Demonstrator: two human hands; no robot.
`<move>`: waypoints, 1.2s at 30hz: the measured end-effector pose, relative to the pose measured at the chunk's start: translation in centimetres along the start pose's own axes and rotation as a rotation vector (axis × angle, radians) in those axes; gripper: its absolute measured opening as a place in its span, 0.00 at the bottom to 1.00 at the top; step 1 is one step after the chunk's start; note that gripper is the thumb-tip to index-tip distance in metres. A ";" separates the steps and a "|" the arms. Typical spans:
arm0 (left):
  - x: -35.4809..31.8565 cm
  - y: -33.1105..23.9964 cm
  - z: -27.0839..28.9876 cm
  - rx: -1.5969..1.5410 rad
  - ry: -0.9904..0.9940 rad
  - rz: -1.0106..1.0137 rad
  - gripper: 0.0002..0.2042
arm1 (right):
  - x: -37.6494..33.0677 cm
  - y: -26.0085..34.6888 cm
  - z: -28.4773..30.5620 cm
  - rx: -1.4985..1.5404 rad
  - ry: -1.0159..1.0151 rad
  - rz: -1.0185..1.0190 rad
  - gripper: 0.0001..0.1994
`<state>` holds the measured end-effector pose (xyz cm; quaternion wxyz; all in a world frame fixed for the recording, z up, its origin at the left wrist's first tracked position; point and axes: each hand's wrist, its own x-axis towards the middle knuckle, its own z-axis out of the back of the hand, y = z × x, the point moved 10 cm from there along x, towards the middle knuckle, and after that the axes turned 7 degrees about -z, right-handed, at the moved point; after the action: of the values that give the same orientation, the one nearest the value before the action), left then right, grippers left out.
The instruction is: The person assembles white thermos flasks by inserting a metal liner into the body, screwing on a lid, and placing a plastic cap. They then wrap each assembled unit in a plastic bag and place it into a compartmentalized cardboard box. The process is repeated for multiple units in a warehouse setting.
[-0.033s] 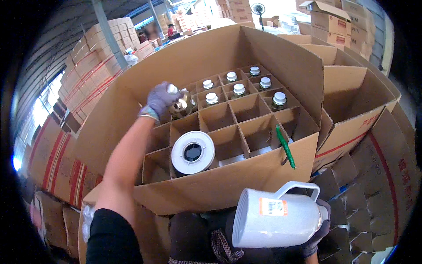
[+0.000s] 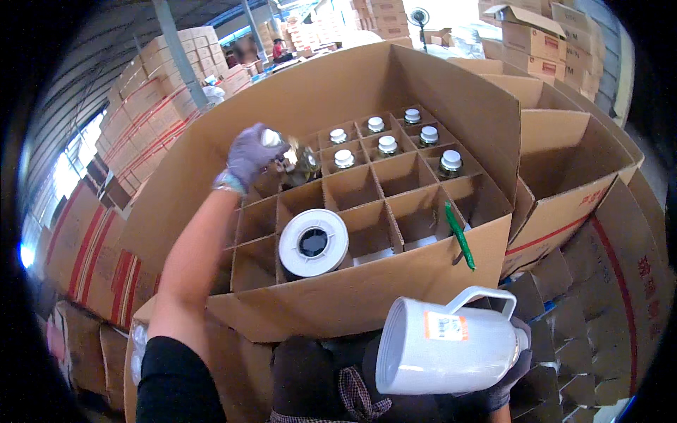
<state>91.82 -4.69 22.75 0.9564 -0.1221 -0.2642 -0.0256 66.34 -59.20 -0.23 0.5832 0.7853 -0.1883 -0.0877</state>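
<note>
Over the far left compartments of a large divided cardboard box, my gloved left hand is closed near the white cap of a shiny glass bottle. The bottle leans, its body towards the right; its lower end is partly hidden by the dividers. At the lower right, my gloved right hand is wrapped round the capped neck of a pale grey jug with a handle and an orange-and-white label. The jug lies on its side in the air, its wide end to the left.
Several white-capped bottles stand in the far compartments. A white round piece with a dark centre sits in a near compartment. A slim green tool rests across the box's front edge. Open cartons stand at the right.
My left hand has shifted slightly left and up with the glass bottle. The right hand keeps hold of the jug, and the whole view has shifted a little.
</note>
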 end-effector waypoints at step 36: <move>-45.2 -12.9 4.7 -1.023 -0.004 0.011 0.42 | -13.7 -7.6 -11.6 -0.079 0.590 -0.375 0.21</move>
<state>49.17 -16.69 6.38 0.7738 -0.5760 -0.2190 -0.1465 59.44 -41.61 -5.04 0.6161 0.7746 0.1396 0.0304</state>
